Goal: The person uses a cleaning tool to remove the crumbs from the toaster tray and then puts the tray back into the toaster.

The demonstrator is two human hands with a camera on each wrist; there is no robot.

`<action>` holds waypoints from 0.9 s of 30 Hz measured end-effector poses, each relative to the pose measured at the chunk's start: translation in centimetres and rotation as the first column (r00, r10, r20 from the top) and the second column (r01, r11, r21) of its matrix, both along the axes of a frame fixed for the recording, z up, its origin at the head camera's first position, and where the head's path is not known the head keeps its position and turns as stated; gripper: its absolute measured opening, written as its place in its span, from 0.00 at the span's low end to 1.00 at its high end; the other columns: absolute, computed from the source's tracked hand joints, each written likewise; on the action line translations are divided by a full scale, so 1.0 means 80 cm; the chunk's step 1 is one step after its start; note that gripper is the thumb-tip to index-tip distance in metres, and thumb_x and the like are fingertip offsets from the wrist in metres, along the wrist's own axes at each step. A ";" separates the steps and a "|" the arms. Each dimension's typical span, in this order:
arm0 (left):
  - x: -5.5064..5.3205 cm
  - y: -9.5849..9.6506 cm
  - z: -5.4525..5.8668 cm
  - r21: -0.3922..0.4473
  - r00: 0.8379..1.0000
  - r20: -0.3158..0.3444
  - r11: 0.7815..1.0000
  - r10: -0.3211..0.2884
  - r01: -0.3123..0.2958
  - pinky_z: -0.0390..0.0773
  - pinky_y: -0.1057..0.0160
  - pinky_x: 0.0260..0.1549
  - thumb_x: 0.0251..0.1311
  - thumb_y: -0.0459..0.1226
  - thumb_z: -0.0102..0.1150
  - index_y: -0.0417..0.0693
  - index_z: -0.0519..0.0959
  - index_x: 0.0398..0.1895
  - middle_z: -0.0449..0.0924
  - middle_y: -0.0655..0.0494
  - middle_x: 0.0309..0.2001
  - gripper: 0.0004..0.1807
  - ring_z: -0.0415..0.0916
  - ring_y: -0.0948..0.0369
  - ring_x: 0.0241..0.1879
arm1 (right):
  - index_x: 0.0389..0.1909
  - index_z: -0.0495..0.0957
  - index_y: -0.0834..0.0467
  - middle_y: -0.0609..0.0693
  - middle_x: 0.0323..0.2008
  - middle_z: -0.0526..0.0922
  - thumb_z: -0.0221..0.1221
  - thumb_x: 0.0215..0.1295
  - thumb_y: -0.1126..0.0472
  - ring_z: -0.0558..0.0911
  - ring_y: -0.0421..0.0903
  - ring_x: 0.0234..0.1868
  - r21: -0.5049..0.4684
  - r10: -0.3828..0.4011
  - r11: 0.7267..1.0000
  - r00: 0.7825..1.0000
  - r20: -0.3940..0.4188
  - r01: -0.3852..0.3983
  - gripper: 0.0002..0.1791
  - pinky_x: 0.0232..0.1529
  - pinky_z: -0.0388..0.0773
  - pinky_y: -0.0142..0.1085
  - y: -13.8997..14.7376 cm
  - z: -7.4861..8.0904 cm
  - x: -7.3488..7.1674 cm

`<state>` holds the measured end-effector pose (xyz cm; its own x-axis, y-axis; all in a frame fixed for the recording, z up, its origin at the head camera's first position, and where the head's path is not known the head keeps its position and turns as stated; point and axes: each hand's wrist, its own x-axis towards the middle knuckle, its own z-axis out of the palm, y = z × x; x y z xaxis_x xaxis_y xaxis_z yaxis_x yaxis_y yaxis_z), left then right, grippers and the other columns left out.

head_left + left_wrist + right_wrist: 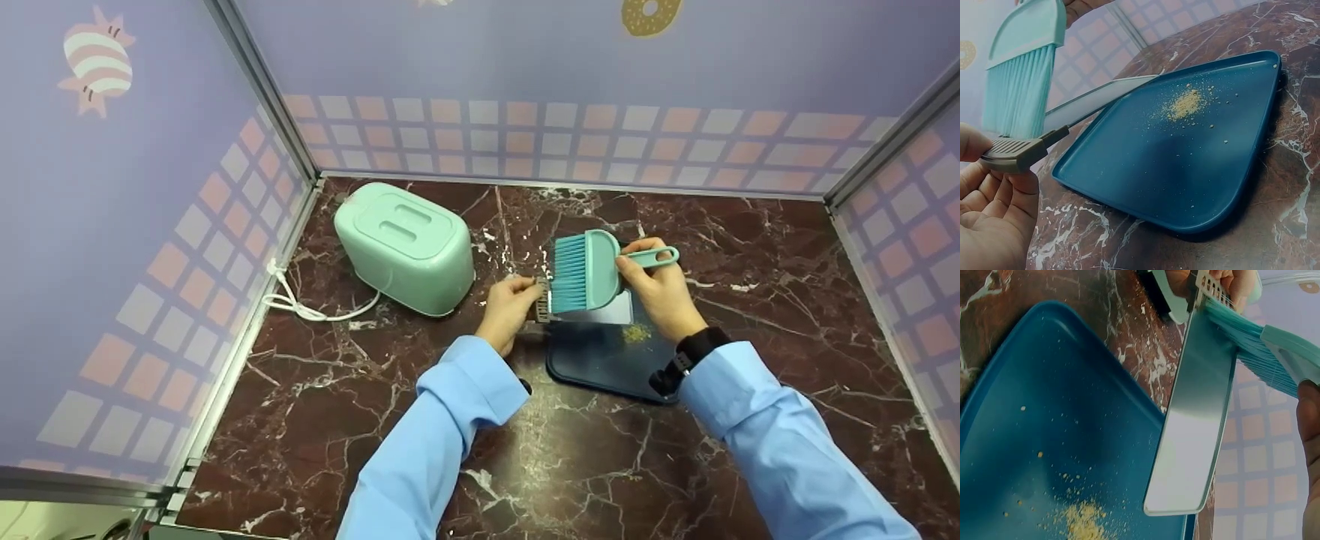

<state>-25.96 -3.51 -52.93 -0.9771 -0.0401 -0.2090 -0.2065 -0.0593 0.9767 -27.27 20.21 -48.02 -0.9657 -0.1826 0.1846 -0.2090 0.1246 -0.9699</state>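
My left hand (504, 311) pinches the slotted brown handle (1013, 153) of a flat metal crumb tray (1188, 444) between thumb and fingers. The crumb tray is held tilted over the edge of a dark blue tray (592, 364). My right hand (665, 292) grips a mint-green hand brush (602, 270) by its handle. Its blue-green bristles (1247, 346) meet the crumb tray at the handle end. Yellowish crumbs (1186, 105) lie in a small heap on the blue tray, with specks scattered round it.
A mint-green toaster (405, 247) with a lidded top stands at the back left. Its white cord (307, 311) runs to the left wall. Patterned panels (570, 142) enclose the dark red marbled counter (337, 427) at the back and both sides.
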 end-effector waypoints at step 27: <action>-0.002 -0.012 -0.002 0.005 1.000 0.008 1.000 0.024 -0.024 0.79 0.67 0.34 0.68 0.33 0.59 0.31 0.80 0.56 0.84 0.47 0.44 0.17 0.78 0.62 0.36 | 0.56 0.67 0.68 0.56 0.38 0.79 0.54 0.79 0.54 0.81 0.38 0.32 0.245 -0.191 0.951 0.981 -0.015 0.189 0.20 0.32 0.80 0.28 0.097 -0.031 -0.002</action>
